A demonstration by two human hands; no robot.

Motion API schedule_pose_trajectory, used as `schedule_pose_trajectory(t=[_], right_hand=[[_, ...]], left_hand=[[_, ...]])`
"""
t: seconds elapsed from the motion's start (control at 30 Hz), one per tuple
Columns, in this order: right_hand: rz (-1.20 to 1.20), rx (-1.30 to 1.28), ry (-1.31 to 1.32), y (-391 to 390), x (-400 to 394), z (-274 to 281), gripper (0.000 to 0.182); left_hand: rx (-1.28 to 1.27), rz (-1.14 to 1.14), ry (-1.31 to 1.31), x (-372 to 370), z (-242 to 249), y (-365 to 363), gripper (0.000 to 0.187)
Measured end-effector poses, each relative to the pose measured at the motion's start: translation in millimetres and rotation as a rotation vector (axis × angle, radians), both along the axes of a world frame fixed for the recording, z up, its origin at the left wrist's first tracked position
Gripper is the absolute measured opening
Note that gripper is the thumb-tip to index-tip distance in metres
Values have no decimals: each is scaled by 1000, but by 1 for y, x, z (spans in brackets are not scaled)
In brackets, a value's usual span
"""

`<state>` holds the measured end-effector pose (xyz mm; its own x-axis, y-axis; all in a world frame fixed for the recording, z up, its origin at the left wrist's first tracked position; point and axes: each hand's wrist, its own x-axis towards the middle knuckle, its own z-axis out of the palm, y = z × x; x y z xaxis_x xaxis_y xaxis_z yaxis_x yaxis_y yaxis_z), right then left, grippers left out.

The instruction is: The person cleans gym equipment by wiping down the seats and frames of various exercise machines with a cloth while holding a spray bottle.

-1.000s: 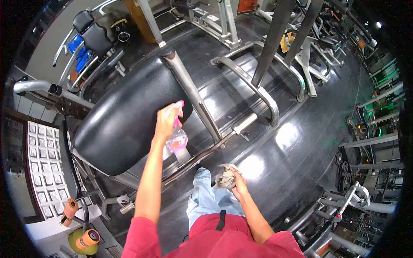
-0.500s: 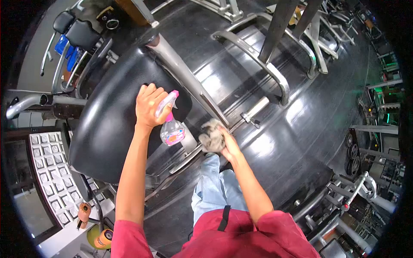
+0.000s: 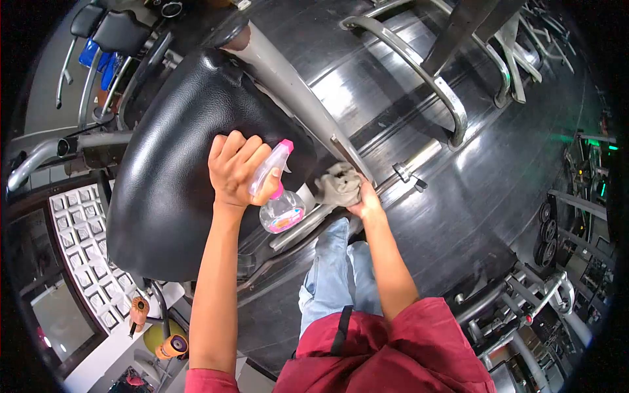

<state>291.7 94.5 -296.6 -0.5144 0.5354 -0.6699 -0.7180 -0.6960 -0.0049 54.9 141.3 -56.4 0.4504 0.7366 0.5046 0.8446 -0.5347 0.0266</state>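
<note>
The clear spray bottle (image 3: 283, 211) with a pink nozzle, its fill level unclear, is gripped in the left hand (image 3: 241, 169) above the black pad (image 3: 170, 164); the right hand (image 3: 367, 200) clutches a crumpled cloth (image 3: 339, 185) near the metal frame (image 3: 295, 88).

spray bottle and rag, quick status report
Left hand gripping spray bottle, in front of black pad. Right hand holding crumpled rag. Metal post close by rag, contact unclear.
</note>
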Motion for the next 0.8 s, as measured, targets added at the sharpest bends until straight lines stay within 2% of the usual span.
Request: schedule_pose_trajectory(t=[0.1, 0.2, 0.23, 0.37, 0.47, 0.5, 0.53, 0.57, 0.6, 0.63, 0.7, 0.73, 0.8], right_hand=[[38, -79, -116, -6, 12, -26, 37], [52, -120, -116, 21, -7, 23, 35], [59, -13, 5, 28, -15, 33, 34], [53, 127, 14, 49, -41, 82, 33], [-48, -3, 0, 27, -37, 35, 34], [-94, -86, -101, 22, -32, 58, 34], [-96, -85, -99, 9, -24, 35, 34], [-162, -30, 10, -6, -13, -8, 33], [-227, 25, 118, -6, -11, -10, 33], [-229, 25, 117, -5, -12, -12, 33], [-154, -116, -145, 4, -22, -12, 31], [-154, -124, -148, 7, -30, -15, 31], [-81, 26, 77, 20, -49, -22, 31]], left_hand=[[4, 3, 3, 1, -1, 0, 32], [-7, 10, 9, 1, 0, 0, 32], [-6, 11, 8, 2, 0, 0, 32], [-10, 21, 16, 2, 1, -2, 32], [-10, 16, 11, 2, 0, -1, 32], [-5, 15, 9, 2, 0, -1, 32], [-5, 13, 12, 2, 1, -2, 32], [-8, 13, 10, 2, 1, -2, 32], [-11, 13, 6, 2, 1, -2, 31], [-4, 14, 3, 2, 0, -2, 31], [-4, 13, 2, 2, -1, -1, 31], [-6, 13, 2, 2, 1, -2, 31], [12, 9, -10, 2, 2, -1, 26]])
